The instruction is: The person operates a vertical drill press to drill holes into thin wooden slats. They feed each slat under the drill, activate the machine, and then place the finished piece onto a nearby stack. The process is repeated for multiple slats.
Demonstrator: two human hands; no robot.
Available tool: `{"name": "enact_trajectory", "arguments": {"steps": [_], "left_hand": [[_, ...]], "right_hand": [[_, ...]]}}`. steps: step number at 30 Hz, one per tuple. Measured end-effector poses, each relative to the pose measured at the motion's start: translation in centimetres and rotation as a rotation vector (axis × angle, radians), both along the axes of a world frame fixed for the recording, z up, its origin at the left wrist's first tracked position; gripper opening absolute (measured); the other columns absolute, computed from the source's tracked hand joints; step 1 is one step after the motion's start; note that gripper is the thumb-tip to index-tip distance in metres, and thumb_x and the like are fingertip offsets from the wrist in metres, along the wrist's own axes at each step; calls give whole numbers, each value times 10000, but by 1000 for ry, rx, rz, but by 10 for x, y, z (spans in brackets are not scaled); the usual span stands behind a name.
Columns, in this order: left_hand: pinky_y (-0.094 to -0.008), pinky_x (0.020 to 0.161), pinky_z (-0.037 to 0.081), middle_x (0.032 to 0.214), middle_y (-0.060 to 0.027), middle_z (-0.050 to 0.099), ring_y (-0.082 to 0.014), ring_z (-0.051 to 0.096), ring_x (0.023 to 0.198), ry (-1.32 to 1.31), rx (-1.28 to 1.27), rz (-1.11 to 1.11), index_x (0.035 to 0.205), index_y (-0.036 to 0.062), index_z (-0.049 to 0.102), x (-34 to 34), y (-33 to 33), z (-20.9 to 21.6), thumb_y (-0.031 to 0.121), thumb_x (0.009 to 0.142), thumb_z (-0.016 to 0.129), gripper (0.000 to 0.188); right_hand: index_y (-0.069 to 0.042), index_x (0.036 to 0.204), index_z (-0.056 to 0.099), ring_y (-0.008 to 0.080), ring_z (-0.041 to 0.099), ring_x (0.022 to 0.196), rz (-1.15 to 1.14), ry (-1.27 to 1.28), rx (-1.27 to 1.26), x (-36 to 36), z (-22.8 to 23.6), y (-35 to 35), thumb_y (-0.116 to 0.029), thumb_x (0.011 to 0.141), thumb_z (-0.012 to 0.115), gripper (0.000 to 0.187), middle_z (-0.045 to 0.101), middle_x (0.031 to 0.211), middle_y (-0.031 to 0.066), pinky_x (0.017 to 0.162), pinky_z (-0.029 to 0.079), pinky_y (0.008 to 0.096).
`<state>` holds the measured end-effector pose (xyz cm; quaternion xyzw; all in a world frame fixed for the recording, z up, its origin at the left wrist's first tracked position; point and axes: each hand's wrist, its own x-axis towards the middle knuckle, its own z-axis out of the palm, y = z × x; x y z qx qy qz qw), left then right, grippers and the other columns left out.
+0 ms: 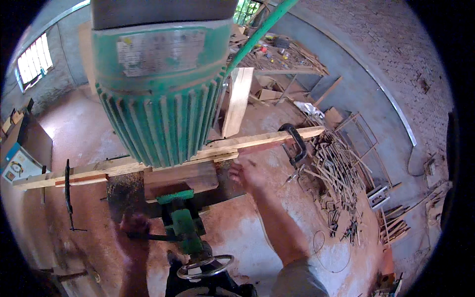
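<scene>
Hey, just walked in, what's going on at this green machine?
A person works at the green machine. Their left hand is at a black lever; its grip is too blurred to make out. The right hand, loosely open, is by the right end of a wooden block, which lies between the green vise and a long wooden beam.

1 left hand (132, 226) and 1 right hand (243, 174), 1 black lever (161, 237) at 7 o'clock, 1 motor (161, 119) at 10, 1 handwheel (205, 268) near 6, 2 windows (34, 60) at 10 and 12.
</scene>
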<state>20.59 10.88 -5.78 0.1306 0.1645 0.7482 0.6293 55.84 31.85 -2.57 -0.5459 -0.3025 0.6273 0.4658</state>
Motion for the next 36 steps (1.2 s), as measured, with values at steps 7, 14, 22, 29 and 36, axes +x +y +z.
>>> {"name": "enact_trajectory", "arguments": {"steps": [7,14,22,29,36], "left_hand": [[-447,1073,316,1282,-257,493,-376,480,1210,1564,395,-720,1354,-39,323,170,69,38,320,882,610,659],[-439,893,486,1188,-206,573,-360,575,1079,1842,186,-681,1331,-10,376,139,30,55,322,878,618,611],[-371,840,512,1096,-163,627,-251,626,993,1252,-295,-100,1344,13,405,81,-69,75,20,876,607,510],[-367,947,459,1135,-132,601,-221,574,1077,983,-246,-3,1430,46,298,49,-141,47,18,904,554,586],[-367,892,490,1294,-135,472,-240,563,1080,892,-134,224,1478,72,175,19,-221,97,76,837,684,818]], "right_hand": [[-83,1116,564,221,621,813,-102,443,-61,-35,-83,51,-401,940,523,366,639,966,62,651,512,370],[-119,1097,552,219,611,737,-167,413,-48,-48,-58,62,-369,917,559,308,625,918,61,632,547,377],[-119,1095,546,227,592,906,-423,290,40,51,-23,84,-491,869,601,439,613,998,59,746,512,428],[-122,1100,574,244,603,981,-252,440,411,86,66,10,-420,941,519,342,633,1055,48,819,515,465],[-158,1276,534,214,532,1173,299,912,377,-84,99,-185,-354,917,570,410,611,1214,34,1041,383,423]]}}
